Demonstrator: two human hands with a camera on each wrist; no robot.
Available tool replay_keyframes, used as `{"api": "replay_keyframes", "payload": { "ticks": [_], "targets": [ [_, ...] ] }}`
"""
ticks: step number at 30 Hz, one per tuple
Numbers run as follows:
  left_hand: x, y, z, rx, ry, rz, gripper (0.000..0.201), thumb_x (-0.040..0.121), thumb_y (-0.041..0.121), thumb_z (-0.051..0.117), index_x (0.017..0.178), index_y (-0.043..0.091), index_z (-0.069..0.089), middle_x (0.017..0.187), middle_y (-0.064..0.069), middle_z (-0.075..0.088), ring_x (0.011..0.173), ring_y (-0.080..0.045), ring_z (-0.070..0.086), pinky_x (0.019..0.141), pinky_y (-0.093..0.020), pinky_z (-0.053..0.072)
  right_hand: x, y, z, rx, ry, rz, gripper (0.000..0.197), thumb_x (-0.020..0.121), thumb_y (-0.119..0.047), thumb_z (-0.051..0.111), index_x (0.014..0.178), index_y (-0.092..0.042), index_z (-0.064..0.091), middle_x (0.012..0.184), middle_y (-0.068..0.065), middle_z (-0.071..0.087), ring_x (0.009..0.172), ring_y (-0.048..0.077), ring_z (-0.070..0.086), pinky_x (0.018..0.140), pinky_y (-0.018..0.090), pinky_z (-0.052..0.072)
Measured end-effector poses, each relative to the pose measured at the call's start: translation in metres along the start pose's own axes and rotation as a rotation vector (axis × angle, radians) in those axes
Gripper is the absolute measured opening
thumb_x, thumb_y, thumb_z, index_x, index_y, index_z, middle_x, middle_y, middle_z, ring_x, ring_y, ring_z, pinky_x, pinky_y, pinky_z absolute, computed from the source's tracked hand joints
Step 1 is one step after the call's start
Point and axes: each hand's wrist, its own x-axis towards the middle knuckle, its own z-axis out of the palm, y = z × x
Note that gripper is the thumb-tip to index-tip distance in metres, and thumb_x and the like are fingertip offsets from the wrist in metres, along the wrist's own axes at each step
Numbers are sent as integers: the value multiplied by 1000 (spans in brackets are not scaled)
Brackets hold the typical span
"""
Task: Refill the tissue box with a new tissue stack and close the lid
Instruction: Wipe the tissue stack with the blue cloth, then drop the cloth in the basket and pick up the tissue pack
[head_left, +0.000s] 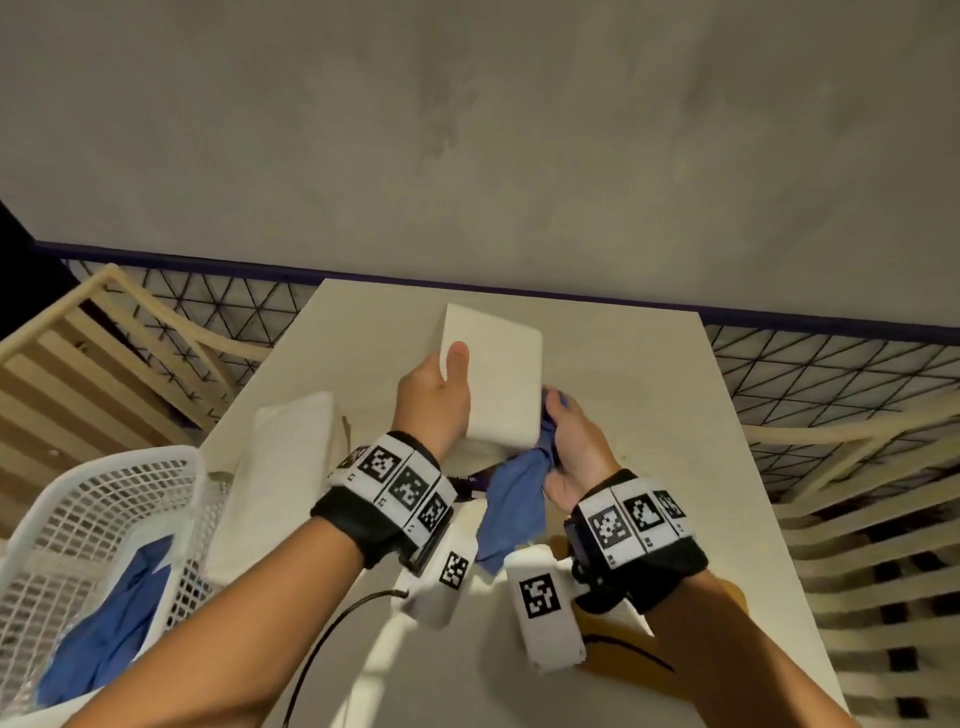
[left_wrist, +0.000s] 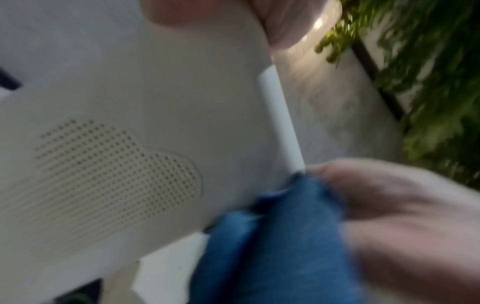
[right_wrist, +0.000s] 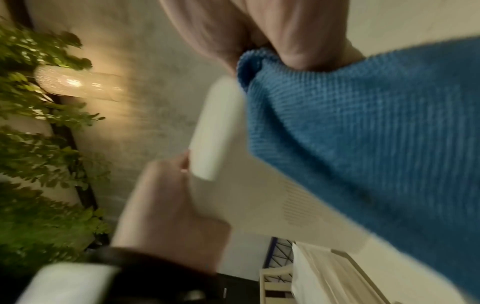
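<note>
A pale, off-white table (head_left: 649, 374) ran from the frame's lower centre up to the grey wall. At centre left a white rectangular pack (head_left: 270, 478) (probably the tissue stack, though its label was unreadable) lay on it. A yellow item (head_left: 623, 644) with a dark curved line rested at lower right, partly hidden.

White box (head_left: 493, 374), dotted heart pattern; blue cloth (head_left: 511, 499); white basket (head_left: 104, 499).
</note>
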Motion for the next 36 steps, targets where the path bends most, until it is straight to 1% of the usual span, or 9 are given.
{"api": "replay_keyframes", "payload": {
  "ticks": [3,10,14,17,22,28,31,33,36],
  "targets": [
    [13,-4,21,151,-57,-15,43,100,28,27,124,0,49,125,-19,57,114,-31,53,87,-24,38,12,-5,-15,-73,32,53,34,97,-32,37,117,-8,50,94,11,58,80,23,57,89,42,46],
    [28,0,59,608,-438,-95,67,89,48,42,141,7,29,141,-14,45,126,-31,46,101,-35,38,36,-7,-55,-288,106,178,30,91,-18,53,118,-5,51,110,14,58,95,35,58,82,46,49],
    [36,-9,72,796,-597,51,40,88,24,53,121,2,49,124,-18,56,113,-33,53,85,-29,42,57,-2,-80,-352,207,249,18,89,-13,53,101,0,55,81,18,58,69,27,53,68,36,44],
    [36,-18,88,821,-603,118,34,91,22,51,119,4,52,121,-19,57,112,-36,54,85,-33,44,69,5,-99,-426,274,253,39,88,-13,52,119,11,48,110,30,59,88,31,54,75,38,41],
    [35,-37,118,1008,-601,195,32,93,21,47,124,16,54,126,-13,57,112,-33,56,86,-33,44,74,11,-128,-414,351,287,49,89,-16,50,132,4,38,133,22,48,109,29,52,76,36,44],
    [26,-57,141,1244,-620,292,33,95,14,41,126,16,52,123,-11,60,113,-30,56,91,-34,41,58,-6,-141,-442,353,234,48,91,-13,49,134,3,34,131,26,49,92,29,54,49,29,38],
    [19,-57,141,1094,-519,373,34,93,21,43,125,17,53,127,-5,58,120,-24,50,99,-33,34,41,-17,-138,-365,327,164,46,91,-13,48,134,0,36,130,22,50,84,31,57,46,24,45],
    [10,-50,133,806,-422,336,36,92,29,44,125,18,53,130,-1,56,122,-20,48,102,-32,34,27,-28,-127,-193,281,147,45,91,-17,48,132,-3,39,125,20,53,95,34,58,63,30,51],
    [-1,-39,124,257,-406,13,39,87,39,53,118,17,60,122,-1,62,110,-17,58,99,-29,44,-2,-43,-107,109,126,175,35,92,-29,43,105,1,55,84,18,65,67,26,64,62,31,53]
  ]
}}
